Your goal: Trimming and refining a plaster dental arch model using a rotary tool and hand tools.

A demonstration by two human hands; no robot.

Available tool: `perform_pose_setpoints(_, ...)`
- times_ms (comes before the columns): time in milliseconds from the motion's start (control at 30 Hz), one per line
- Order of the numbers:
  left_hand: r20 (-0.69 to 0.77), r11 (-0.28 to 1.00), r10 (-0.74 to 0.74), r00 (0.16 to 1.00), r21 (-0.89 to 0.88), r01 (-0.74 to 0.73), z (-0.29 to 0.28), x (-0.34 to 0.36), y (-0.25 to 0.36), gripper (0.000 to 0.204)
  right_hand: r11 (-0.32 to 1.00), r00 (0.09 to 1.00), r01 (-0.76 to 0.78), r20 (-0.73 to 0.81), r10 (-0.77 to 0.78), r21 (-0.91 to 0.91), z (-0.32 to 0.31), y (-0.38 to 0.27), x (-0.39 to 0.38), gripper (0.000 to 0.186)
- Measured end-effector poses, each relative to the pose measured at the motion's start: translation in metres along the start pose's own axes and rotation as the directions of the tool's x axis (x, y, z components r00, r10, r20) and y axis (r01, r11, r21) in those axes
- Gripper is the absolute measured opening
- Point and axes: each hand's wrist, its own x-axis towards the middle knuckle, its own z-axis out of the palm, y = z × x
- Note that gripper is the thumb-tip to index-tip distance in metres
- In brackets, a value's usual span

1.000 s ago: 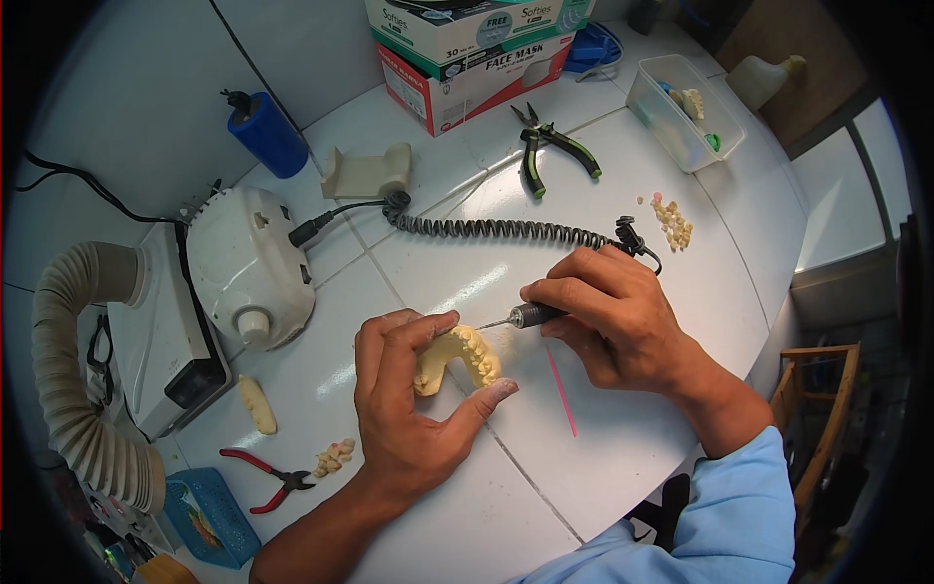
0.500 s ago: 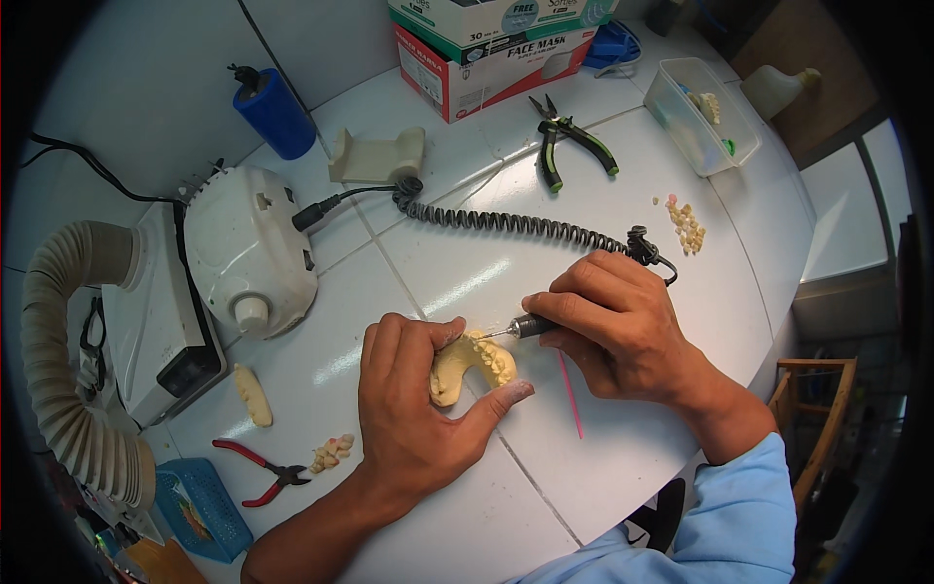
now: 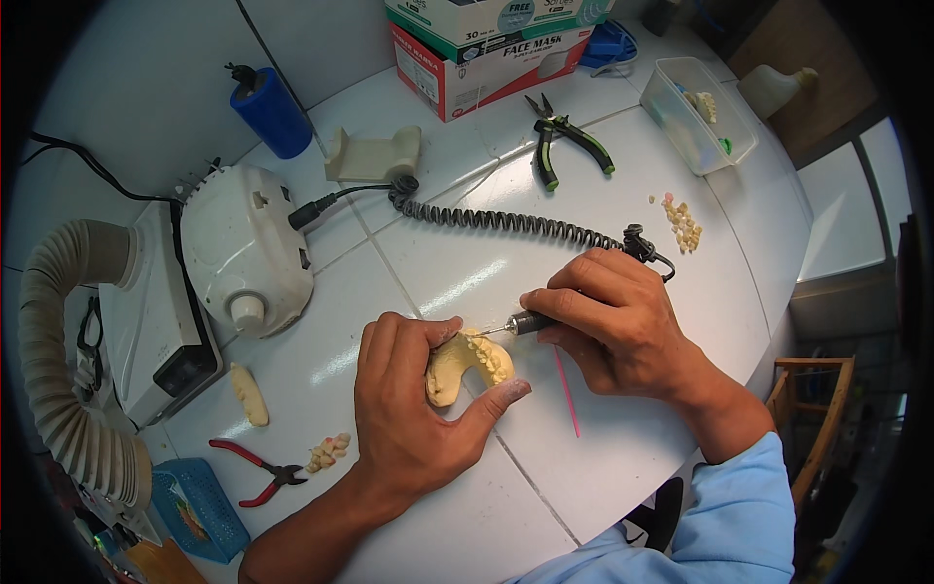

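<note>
A horseshoe-shaped, cream dental model [image 3: 447, 375] with a row of teeth rests on the white tiled table. Around its left side and front, my left hand [image 3: 413, 394] grips it, thumb at the near right end and index finger at the top. Pinched in my right hand [image 3: 611, 326] is a dark rotary handpiece [image 3: 526, 322], pointing left. Its thin metal bur meets the model's upper edge, close to my left index fingertip; whether it touches is too fine to tell. Beneath my right hand lies a thin pink stick [image 3: 566, 394].
A coiled black cord [image 3: 516, 222] links the handpiece to a white control unit [image 3: 248, 251]. Red-handled cutters [image 3: 261, 474], loose teeth [image 3: 328, 453] and a blue basket [image 3: 202, 511] lie left. Green-black pliers [image 3: 569, 144], mask boxes [image 3: 491, 68], more teeth [image 3: 684, 226] and a clear tub [image 3: 696, 127] sit farther back.
The whole view has shifted very slightly. Both hands keep their hold, and the bur stays at the model's upper edge with hardly any movement.
</note>
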Motion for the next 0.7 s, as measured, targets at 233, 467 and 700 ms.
perform_pose_setpoints(233, 0.024, 1.0, -0.005, 1.0, 0.021, 0.004, -0.0032, 0.0009, 0.0024, 0.064, 1.0, 1.0, -0.003, 0.001, 0.003, -0.004, 0.0007, 0.0003, -0.0002, 0.028)
perform_pose_setpoints(467, 0.016, 1.0, 0.015, 1.0, 0.004, -0.015, -0.0021, 0.0008, 0.0012, 0.061, 1.0, 1.0, -0.008, 0.01, 0.008, 0.014, -0.0014, 0.0025, -0.001, 0.03)
perform_pose_setpoints(700, 0.012, 1.0, 0.012, 1.0, 0.029, -0.012, -0.0002, -0.0001, 0.0003, 0.059, 1.0, 1.0, 0.0, 0.013, 0.0, 0.002, -0.0028, 0.0034, -0.0014, 0.031)
